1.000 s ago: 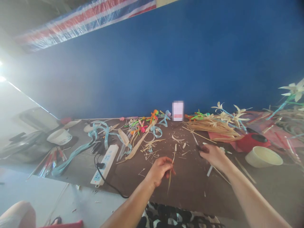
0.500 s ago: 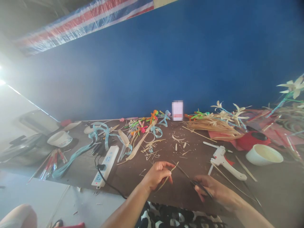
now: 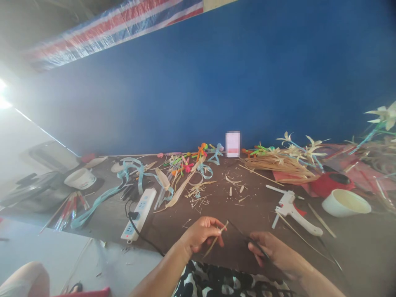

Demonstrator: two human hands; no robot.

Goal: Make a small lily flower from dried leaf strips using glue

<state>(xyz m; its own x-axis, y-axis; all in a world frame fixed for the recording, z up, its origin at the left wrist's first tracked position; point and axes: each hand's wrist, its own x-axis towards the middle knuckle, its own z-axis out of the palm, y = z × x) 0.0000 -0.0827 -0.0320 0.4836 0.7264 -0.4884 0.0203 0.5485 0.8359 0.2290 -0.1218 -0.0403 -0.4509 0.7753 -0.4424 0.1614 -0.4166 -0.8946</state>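
My left hand (image 3: 202, 234) is closed in a pinch around a thin, pale strip of dried husk (image 3: 210, 246), which slants up past the fingertips. In my right hand (image 3: 268, 247) is a dark, slim pointed tool (image 3: 260, 245); whether it is scissors or tweezers I cannot tell. Its thin tip reaches left to beside the strip's upper end, and I cannot make out whether they touch. Both hands are over the near part of the brown table (image 3: 235, 206). Husk scraps (image 3: 199, 192) lie beyond them.
To the right are a white glue gun (image 3: 293, 212), a white bowl (image 3: 345, 204), and a bundle of dried strips (image 3: 278, 165) with husk flowers. A power strip (image 3: 139, 214) with a black cord lies left, near blue ribbon (image 3: 102, 206) and a white cup (image 3: 80, 178). A blue wall stands behind.
My left hand and the strip have dropped slightly towards me. My right hand with the dark tool has shifted a little left, and its tip stays by the strip's end.
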